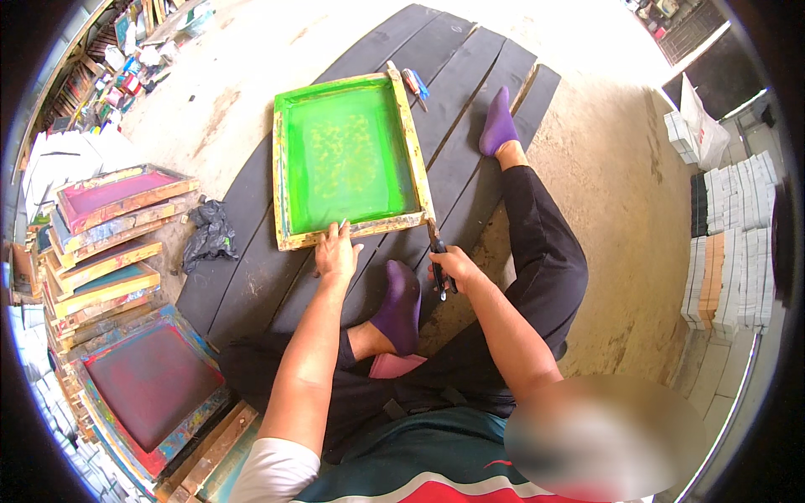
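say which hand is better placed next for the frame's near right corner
Likely the right hand: it holds a black-handled tool at that corner, while the left hand touches the frame's near edge.

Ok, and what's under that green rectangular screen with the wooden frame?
A dark slatted platform: its planks show around the green, rectangular wooden-framed screen. Whatever lies directly beneath the screen is covered, so I can't tell.

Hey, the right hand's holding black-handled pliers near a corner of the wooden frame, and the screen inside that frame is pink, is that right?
The colour is wrong: the head view shows the screen is green. The right hand does hold black-handled pliers near the wooden frame's corner.
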Demonstrator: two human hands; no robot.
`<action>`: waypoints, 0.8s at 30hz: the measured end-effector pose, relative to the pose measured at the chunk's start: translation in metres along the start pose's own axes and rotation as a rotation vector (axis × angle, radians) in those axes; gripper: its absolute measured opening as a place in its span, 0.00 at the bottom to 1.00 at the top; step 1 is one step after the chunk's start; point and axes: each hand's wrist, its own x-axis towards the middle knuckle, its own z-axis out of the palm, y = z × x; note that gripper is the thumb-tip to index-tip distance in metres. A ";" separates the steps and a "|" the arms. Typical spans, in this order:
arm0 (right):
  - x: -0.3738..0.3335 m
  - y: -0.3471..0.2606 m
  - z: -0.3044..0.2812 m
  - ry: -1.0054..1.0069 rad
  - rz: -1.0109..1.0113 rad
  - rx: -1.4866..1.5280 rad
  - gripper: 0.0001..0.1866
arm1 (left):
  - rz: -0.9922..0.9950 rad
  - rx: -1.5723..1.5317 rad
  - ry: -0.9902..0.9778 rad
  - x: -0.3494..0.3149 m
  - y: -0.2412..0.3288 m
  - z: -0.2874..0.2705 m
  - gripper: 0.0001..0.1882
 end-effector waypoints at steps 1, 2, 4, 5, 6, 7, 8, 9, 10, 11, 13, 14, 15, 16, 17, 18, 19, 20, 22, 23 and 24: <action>0.001 -0.001 0.000 0.006 0.005 -0.002 0.15 | 0.000 -0.001 0.000 0.000 0.000 0.000 0.36; 0.002 -0.003 0.001 0.012 0.011 -0.004 0.14 | 0.004 -0.003 0.003 0.001 -0.001 0.001 0.36; 0.001 -0.008 0.003 0.050 0.009 -0.010 0.14 | 0.011 -0.006 0.008 0.001 -0.002 0.004 0.36; -0.003 -0.012 0.006 0.081 0.002 -0.014 0.13 | 0.015 -0.004 0.008 0.001 -0.002 0.004 0.36; -0.004 -0.016 0.008 0.111 -0.005 -0.018 0.13 | 0.019 -0.003 0.008 0.001 -0.003 0.005 0.36; -0.004 -0.017 0.007 0.121 -0.001 -0.041 0.13 | 0.026 -0.002 0.008 0.000 -0.003 0.005 0.36; -0.002 -0.017 0.007 0.130 0.003 -0.065 0.13 | 0.029 -0.014 0.008 0.000 -0.002 0.005 0.36; 0.000 -0.018 0.006 0.139 0.007 -0.088 0.13 | 0.032 -0.026 0.008 -0.001 -0.002 0.005 0.36; 0.003 -0.018 0.005 0.128 0.024 -0.105 0.14 | 0.034 -0.037 0.009 -0.002 -0.002 0.004 0.36; 0.005 -0.018 0.002 0.116 0.041 -0.121 0.15 | 0.037 -0.043 0.012 -0.002 -0.003 0.005 0.35; 0.007 -0.020 0.000 0.106 0.066 -0.128 0.17 | 0.041 -0.054 0.019 -0.002 -0.004 0.007 0.35; 0.006 -0.022 0.000 0.107 0.074 -0.117 0.17 | 0.041 -0.064 0.021 -0.003 -0.004 0.007 0.35; 0.007 -0.024 0.000 0.109 0.082 -0.106 0.17 | 0.042 -0.074 0.022 -0.003 -0.004 0.007 0.35; 0.008 -0.024 -0.001 0.106 0.093 -0.111 0.17 | 0.044 -0.084 0.023 -0.003 -0.004 0.007 0.35; 0.010 -0.025 -0.003 0.104 0.104 -0.115 0.17 | 0.039 -0.086 0.023 -0.003 -0.004 0.008 0.34; 0.012 -0.026 -0.004 0.101 0.114 -0.120 0.18 | 0.035 -0.088 0.024 -0.002 -0.003 0.009 0.34; 0.011 -0.027 -0.004 0.100 0.119 -0.137 0.17 | 0.030 -0.091 0.024 -0.002 -0.003 0.009 0.34; 0.010 -0.029 -0.003 0.100 0.123 -0.154 0.17 | 0.028 -0.095 0.022 -0.003 -0.003 0.010 0.34; 0.010 -0.029 -0.001 0.126 0.128 -0.227 0.18 | 0.023 -0.104 0.020 -0.002 -0.002 0.009 0.34; 0.011 -0.027 0.001 0.153 0.130 -0.283 0.19 | 0.025 -0.112 0.025 -0.002 -0.001 0.009 0.34; 0.012 -0.024 0.003 0.180 0.131 -0.339 0.19 | 0.026 -0.120 0.030 -0.003 -0.001 0.010 0.34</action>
